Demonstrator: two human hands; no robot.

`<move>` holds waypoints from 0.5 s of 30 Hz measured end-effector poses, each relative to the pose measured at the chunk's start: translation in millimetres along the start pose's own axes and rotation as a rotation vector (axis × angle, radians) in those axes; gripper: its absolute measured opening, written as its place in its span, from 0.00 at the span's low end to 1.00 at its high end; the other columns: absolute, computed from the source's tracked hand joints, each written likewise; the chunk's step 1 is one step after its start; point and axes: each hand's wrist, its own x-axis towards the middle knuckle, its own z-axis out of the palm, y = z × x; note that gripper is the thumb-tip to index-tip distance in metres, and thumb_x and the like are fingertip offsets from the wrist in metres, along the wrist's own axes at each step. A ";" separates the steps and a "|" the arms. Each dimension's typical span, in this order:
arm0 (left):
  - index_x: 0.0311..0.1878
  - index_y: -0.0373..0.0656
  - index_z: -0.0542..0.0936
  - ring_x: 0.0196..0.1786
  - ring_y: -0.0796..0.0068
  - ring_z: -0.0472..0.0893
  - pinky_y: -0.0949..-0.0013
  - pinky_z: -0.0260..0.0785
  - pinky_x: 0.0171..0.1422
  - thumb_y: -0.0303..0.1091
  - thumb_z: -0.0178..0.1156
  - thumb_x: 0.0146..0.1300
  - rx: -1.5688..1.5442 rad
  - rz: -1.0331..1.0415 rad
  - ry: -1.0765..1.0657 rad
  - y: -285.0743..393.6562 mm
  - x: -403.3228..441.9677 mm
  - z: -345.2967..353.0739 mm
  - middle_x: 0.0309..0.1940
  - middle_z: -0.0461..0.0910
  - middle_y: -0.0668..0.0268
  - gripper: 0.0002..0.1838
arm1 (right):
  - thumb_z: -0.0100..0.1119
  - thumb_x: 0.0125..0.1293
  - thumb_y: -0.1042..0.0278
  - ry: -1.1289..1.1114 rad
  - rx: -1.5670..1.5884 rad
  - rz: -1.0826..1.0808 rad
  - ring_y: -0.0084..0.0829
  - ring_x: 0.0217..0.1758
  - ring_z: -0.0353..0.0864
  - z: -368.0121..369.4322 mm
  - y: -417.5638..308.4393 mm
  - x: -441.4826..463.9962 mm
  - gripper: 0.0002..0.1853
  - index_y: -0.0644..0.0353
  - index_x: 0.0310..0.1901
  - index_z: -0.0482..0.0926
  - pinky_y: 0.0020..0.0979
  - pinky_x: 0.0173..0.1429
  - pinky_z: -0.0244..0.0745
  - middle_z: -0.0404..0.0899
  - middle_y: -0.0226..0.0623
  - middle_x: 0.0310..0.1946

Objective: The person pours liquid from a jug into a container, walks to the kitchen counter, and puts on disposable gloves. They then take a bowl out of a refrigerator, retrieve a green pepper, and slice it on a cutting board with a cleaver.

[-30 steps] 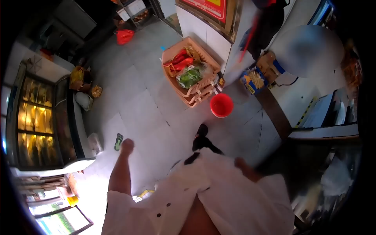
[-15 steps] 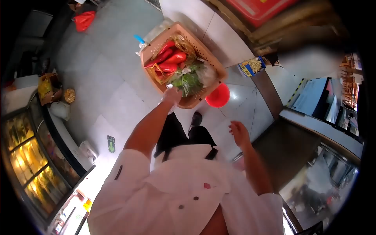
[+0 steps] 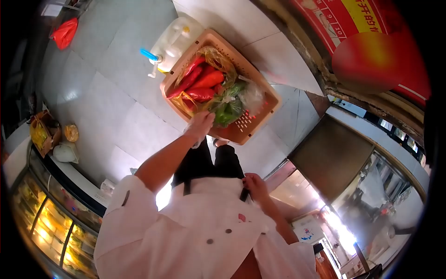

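Note:
An orange-brown plastic basket (image 3: 258, 123) holds red peppers (image 3: 200, 83) in a yellowish net or bag and green leafy vegetables (image 3: 227, 111) in clear plastic. My left hand (image 3: 200, 125) is at the basket's near left side, beside the greens, its fingers bent toward the rim; whether they grip anything is hidden. Down by my waist, my right hand (image 3: 254, 182) has curled fingers near a dark strap on the white garment. What it may hold is too small to make out.
Behind the basket stands a whitish jug (image 3: 179, 39) with a blue-handled tap. A red bag (image 3: 65, 33) lies on the floor at the upper left. Lit glass cabinet (image 3: 55, 221) at lower left; brown-topped counter (image 3: 332, 156) at right; wall board (image 3: 381, 28) at upper right.
The view has moved closer to the basket and turned. My left hand has gone from hanging over the floor to the basket. My right hand has drawn in to my waist and its fingers have curled.

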 end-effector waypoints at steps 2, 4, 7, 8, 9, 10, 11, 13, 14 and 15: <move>0.45 0.36 0.81 0.40 0.67 0.79 0.66 0.72 0.48 0.43 0.56 0.72 -0.078 0.081 0.035 -7.0 -21.1 -32.9 0.37 0.80 0.60 0.17 | 0.52 0.79 0.61 0.022 0.026 -0.005 0.23 0.40 0.82 5.3 -6.0 6.4 0.17 0.64 0.58 0.75 0.24 0.45 0.77 0.83 0.35 0.43; 0.47 0.35 0.81 0.45 0.67 0.79 0.67 0.72 0.50 0.38 0.58 0.72 0.122 0.403 0.105 -9.4 -40.3 -67.2 0.45 0.79 0.58 0.14 | 0.52 0.79 0.60 0.060 0.057 -0.016 0.23 0.40 0.81 4.5 -11.5 12.7 0.16 0.63 0.58 0.76 0.25 0.46 0.76 0.83 0.34 0.43; 0.50 0.35 0.81 0.55 0.66 0.78 0.66 0.72 0.58 0.29 0.60 0.71 0.209 0.761 0.063 15.7 -72.9 -112.6 0.59 0.74 0.56 0.10 | 0.51 0.79 0.59 0.080 0.061 -0.027 0.24 0.39 0.82 4.9 -17.8 13.4 0.17 0.63 0.58 0.76 0.25 0.46 0.77 0.83 0.35 0.43; 0.56 0.42 0.82 0.59 0.65 0.79 0.69 0.72 0.63 0.18 0.57 0.69 0.200 0.701 -0.012 32.2 -89.6 -125.9 0.58 0.77 0.58 0.15 | 0.53 0.78 0.59 0.072 0.048 -0.053 0.24 0.39 0.82 4.7 -11.9 17.2 0.17 0.62 0.58 0.76 0.25 0.45 0.76 0.83 0.35 0.44; 0.57 0.42 0.81 0.59 0.65 0.79 0.68 0.72 0.63 0.18 0.57 0.69 0.272 0.740 -0.034 49.3 -104.7 -132.9 0.58 0.77 0.58 0.16 | 0.53 0.78 0.60 0.057 0.056 -0.065 0.24 0.39 0.82 6.5 -7.7 18.0 0.17 0.62 0.58 0.76 0.25 0.45 0.76 0.83 0.35 0.44; 0.57 0.43 0.81 0.59 0.65 0.79 0.68 0.72 0.63 0.19 0.58 0.69 0.348 0.783 -0.058 66.4 -119.2 -136.3 0.59 0.78 0.57 0.16 | 0.54 0.77 0.60 0.046 0.067 -0.079 0.23 0.39 0.82 7.3 -3.1 17.6 0.17 0.62 0.58 0.76 0.25 0.45 0.76 0.84 0.35 0.43; 0.58 0.43 0.81 0.59 0.65 0.80 0.67 0.72 0.63 0.19 0.58 0.69 0.424 0.827 -0.082 83.5 -131.9 -137.5 0.59 0.78 0.57 0.16 | 0.54 0.77 0.60 0.036 0.079 -0.097 0.23 0.39 0.82 7.0 0.4 17.2 0.17 0.63 0.58 0.76 0.25 0.45 0.76 0.84 0.35 0.43; 0.58 0.42 0.79 0.60 0.60 0.80 0.61 0.74 0.63 0.19 0.56 0.70 0.390 0.949 -0.155 115.5 -158.7 -131.2 0.59 0.78 0.52 0.15 | 0.53 0.77 0.61 0.029 0.093 -0.139 0.25 0.40 0.83 6.4 6.0 10.2 0.16 0.64 0.58 0.76 0.27 0.46 0.77 0.84 0.36 0.43; 0.57 0.42 0.79 0.60 0.58 0.80 0.60 0.74 0.63 0.21 0.55 0.71 0.300 0.981 -0.212 132.1 -176.6 -122.8 0.59 0.78 0.51 0.14 | 0.53 0.78 0.62 0.031 0.104 -0.163 0.26 0.40 0.83 3.3 12.0 5.2 0.16 0.64 0.58 0.76 0.28 0.47 0.78 0.84 0.37 0.44; 0.56 0.42 0.79 0.60 0.56 0.81 0.58 0.74 0.63 0.22 0.55 0.72 0.211 1.011 -0.276 150.1 -194.8 -111.1 0.60 0.78 0.49 0.12 | 0.53 0.78 0.62 0.040 0.129 -0.191 0.26 0.40 0.83 -1.2 26.0 2.3 0.16 0.64 0.58 0.76 0.28 0.47 0.78 0.84 0.37 0.44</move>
